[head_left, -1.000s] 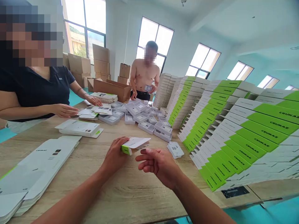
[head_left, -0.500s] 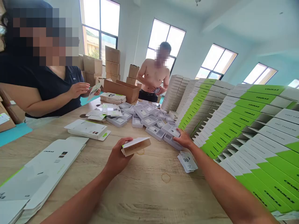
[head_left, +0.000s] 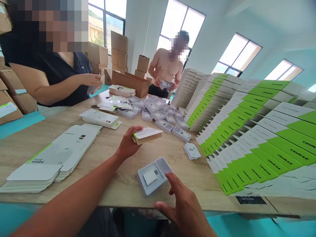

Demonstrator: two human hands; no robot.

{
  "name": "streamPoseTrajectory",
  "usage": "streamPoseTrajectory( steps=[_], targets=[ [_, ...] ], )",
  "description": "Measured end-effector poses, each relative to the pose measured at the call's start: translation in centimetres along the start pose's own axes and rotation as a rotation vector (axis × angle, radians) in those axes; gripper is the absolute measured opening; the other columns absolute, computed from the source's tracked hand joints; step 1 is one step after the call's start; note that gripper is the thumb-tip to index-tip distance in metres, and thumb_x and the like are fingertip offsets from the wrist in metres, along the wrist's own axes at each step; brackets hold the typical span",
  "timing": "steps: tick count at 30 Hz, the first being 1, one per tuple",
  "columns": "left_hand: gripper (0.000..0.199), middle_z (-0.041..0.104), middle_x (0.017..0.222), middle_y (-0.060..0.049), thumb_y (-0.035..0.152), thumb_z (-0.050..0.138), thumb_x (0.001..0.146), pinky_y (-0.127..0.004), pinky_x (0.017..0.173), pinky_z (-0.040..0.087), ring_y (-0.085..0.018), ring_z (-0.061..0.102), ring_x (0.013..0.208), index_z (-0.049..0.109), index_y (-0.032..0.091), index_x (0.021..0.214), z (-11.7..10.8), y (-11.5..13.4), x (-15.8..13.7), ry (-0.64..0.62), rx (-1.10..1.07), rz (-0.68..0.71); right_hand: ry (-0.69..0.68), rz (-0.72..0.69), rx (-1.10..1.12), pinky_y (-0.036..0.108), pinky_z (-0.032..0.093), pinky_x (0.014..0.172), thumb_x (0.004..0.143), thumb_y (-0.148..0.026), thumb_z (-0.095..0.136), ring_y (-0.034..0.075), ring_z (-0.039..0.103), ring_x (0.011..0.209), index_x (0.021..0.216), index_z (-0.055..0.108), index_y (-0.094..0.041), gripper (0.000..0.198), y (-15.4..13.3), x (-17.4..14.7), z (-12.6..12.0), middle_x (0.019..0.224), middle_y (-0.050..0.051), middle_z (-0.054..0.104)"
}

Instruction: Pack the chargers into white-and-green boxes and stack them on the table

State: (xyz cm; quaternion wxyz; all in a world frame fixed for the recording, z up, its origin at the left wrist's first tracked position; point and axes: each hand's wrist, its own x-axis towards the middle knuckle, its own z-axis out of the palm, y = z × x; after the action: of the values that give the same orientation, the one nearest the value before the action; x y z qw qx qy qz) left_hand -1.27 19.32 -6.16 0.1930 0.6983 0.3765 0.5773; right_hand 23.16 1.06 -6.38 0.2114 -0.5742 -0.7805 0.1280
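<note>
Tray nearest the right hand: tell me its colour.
The tray is pale lavender-grey, best seen in the head view.

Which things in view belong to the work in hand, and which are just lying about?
Probably belong:
white-and-green box held in the left hand
grey tray holding a white block, near the right hand
loose trays
stacked boxes in the same colours
flat cartons

Probably just lying about:
brown boxes stacked behind
open brown box

Bright daylight is admitted by windows beyond the left hand; their panes are washed out by glare. Boxes right of the right hand are stretched by wide-angle distortion.
</note>
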Motion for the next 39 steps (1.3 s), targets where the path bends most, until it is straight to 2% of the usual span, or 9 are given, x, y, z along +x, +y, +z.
streamPoseTrajectory(
  steps=[5,8,12,15,19,22,29,35,39],
  targets=[
    [0.047,0.067,0.120,-0.010,0.016,0.067,0.073,-0.041,0.103,0.049,-0.027,0.061,0.117,0.060,0.020,0.119,-0.3,0.0,-0.4,-0.034,0.049,0.012,-0.410,-0.230,-0.100,0.066,0.028,0.119,0.064,-0.056,0.087,0.045,0.022,0.153,0.155,0.041,-0.026,0.106,-2.5,4.4,-3.6,0.168,0.016,0.024],
    [0.046,0.067,0.119,-0.010,0.013,0.065,0.072,-0.042,0.103,0.049,-0.028,0.061,0.116,0.060,0.019,0.118,-0.5,-0.1,-0.3,-0.041,0.086,0.017,-0.494,-0.257,-0.134,0.065,0.033,0.115,0.078,-0.039,0.076,0.042,0.027,0.152,0.158,0.035,-0.024,0.092,-4.0,5.6,-2.6,0.168,0.018,0.026],
    [0.046,0.068,0.118,-0.009,0.010,0.063,0.072,-0.042,0.102,0.050,-0.027,0.062,0.114,0.061,0.018,0.117,-0.5,-0.6,-0.3,-0.058,0.109,0.012,-0.361,-0.187,-0.156,0.057,0.040,0.111,0.094,-0.019,0.052,0.035,0.040,0.146,0.153,0.044,-0.028,0.060,-4.7,4.5,-0.8,0.164,0.014,0.036],
    [0.048,0.067,0.119,-0.009,0.010,0.063,0.071,-0.042,0.102,0.050,-0.027,0.063,0.114,0.061,0.020,0.118,-0.5,-0.8,-0.3,-0.065,0.109,0.006,-0.226,-0.072,-0.101,0.056,0.039,0.113,0.103,-0.030,0.043,0.034,0.041,0.145,0.150,0.049,-0.027,0.048,-4.7,3.0,0.1,0.164,0.013,0.036],
    [0.048,0.067,0.119,-0.009,0.012,0.063,0.071,-0.043,0.102,0.050,-0.027,0.062,0.114,0.061,0.020,0.118,-0.5,-0.6,-0.3,-0.081,0.085,0.027,-0.162,-0.038,-0.054,0.063,0.035,0.114,0.085,-0.045,0.072,0.042,0.032,0.149,0.151,0.047,-0.029,0.072,-5.4,1.5,1.6,0.165,0.015,0.033],
    [0.049,0.067,0.120,-0.010,0.013,0.064,0.070,-0.043,0.102,0.051,-0.027,0.062,0.116,0.061,0.020,0.119,-0.6,-0.4,-0.3,-0.103,0.061,0.048,-0.152,0.010,-0.041,0.063,0.033,0.114,0.087,-0.031,0.068,0.040,0.033,0.148,0.139,0.059,-0.031,0.053,-5.3,1.4,2.1,0.163,0.014,0.037],
    [0.048,0.069,0.122,-0.012,0.013,0.063,0.070,-0.046,0.105,0.050,-0.028,0.063,0.119,0.065,0.019,0.117,-0.1,-0.3,-0.7,-0.159,0.023,0.089,-0.191,-0.081,0.054,0.053,0.038,0.114,0.076,-0.026,0.078,0.034,0.048,0.137,0.131,0.067,-0.032,0.056,-2.8,1.1,-1.6,0.150,0.012,0.053],
    [0.041,0.071,0.121,-0.011,0.015,0.067,0.074,-0.047,0.104,0.050,-0.028,0.064,0.117,0.069,0.021,0.114,0.4,0.2,-1.2,-0.197,0.015,0.105,0.156,-0.048,0.139,0.050,0.043,0.114,0.078,-0.028,0.074,0.033,0.051,0.135,0.135,0.064,-0.028,0.058,-2.6,0.2,-6.2,0.145,0.010,0.059],
    [0.037,0.071,0.121,-0.010,0.016,0.065,0.076,-0.047,0.105,0.050,-0.028,0.063,0.117,0.071,0.023,0.113,0.5,0.7,-1.2,-0.180,0.020,0.106,0.330,0.021,0.084,0.055,0.044,0.112,0.079,-0.033,0.073,0.036,0.054,0.132,0.130,0.066,-0.024,0.052,-3.2,1.0,-6.8,0.139,0.011,0.063]
  ],
)
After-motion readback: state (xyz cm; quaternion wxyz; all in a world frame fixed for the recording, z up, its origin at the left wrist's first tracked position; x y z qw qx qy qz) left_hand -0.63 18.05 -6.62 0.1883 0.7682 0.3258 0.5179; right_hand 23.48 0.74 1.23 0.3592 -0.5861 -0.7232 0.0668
